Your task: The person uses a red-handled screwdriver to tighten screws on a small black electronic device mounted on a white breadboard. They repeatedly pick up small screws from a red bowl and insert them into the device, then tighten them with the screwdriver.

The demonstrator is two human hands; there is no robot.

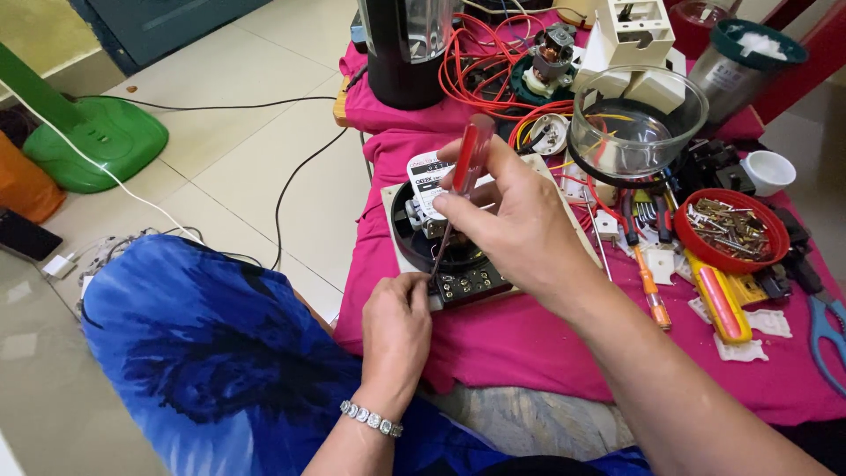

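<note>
My right hand (515,220) grips a screwdriver with a red translucent handle (470,157), its shaft slanting down to the front edge of an opened appliance base (414,234). The base is cream with a black round cavity and a dark terminal block at the front. My left hand (397,330), a bracelet on its wrist, rests against the near edge of the base, fingertips pinched by the screwdriver tip. What the fingers pinch is hidden.
A pink cloth (529,344) covers the low table. On it lie a clear bowl (636,123), red dish of screws (731,231), orange screwdriver (650,291), yellow tool (718,300), blue scissors (824,335), red wires, a motor (551,53), a black jar (405,48). A green fan base (92,141) stands on the floor at left.
</note>
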